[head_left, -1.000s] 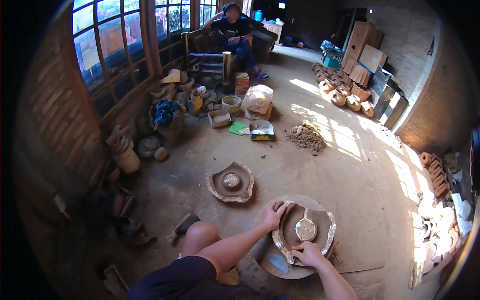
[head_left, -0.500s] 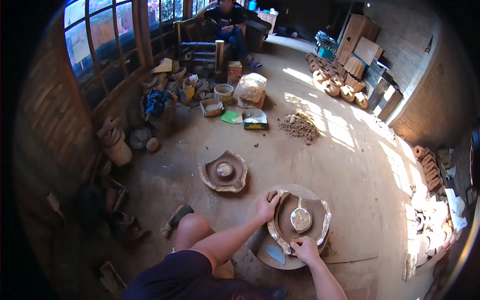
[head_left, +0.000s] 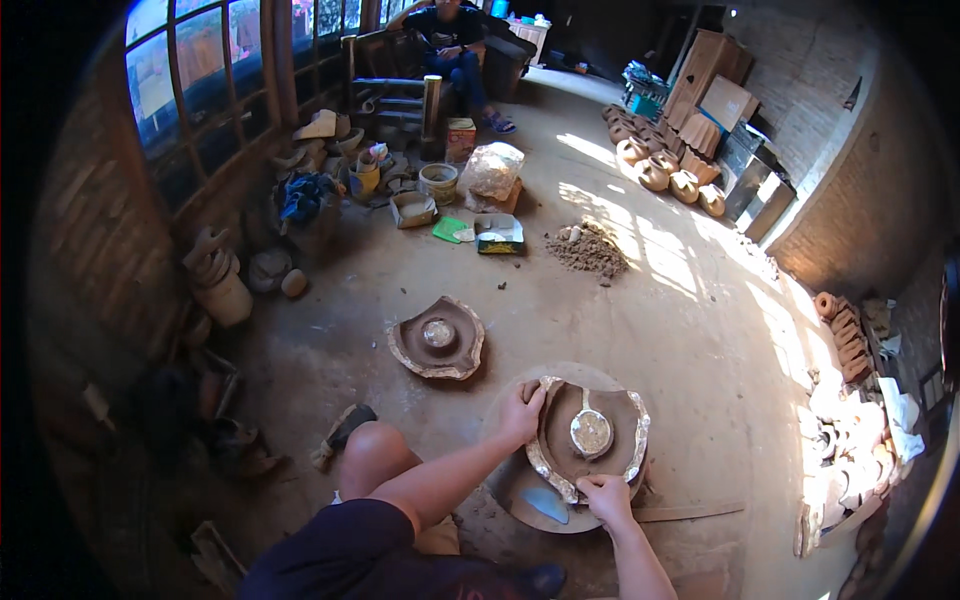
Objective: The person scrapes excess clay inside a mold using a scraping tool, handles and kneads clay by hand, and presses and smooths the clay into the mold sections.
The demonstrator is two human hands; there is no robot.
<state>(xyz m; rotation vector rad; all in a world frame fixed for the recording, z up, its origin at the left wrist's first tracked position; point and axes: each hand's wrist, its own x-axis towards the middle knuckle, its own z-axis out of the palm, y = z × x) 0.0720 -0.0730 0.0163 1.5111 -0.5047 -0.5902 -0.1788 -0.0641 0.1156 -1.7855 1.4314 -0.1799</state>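
A plaster mould [head_left: 632,453] lined with brown clay, with a whitish round middle, rests on a round board [head_left: 497,477] before me. My left hand [head_left: 521,411] is closed on its upper-left rim, and my right hand [head_left: 605,497] grips its near rim. A pale blue flat piece [head_left: 543,504] lies on the board below the mould. A similar clay-lined mould [head_left: 410,348] sits on the floor further forward and to the left.
A clay heap [head_left: 589,257] lies ahead, near boxes [head_left: 499,236] and buckets [head_left: 437,183]. Clay pots [head_left: 684,185] line the right. A seated person [head_left: 455,50] is on a bench at the back. Wooden strips [head_left: 690,513] lie beside the board.
The view has shifted, so the whole scene appears higher and further left. Both of my hands stay on the mould's rim, with little change in their grip.
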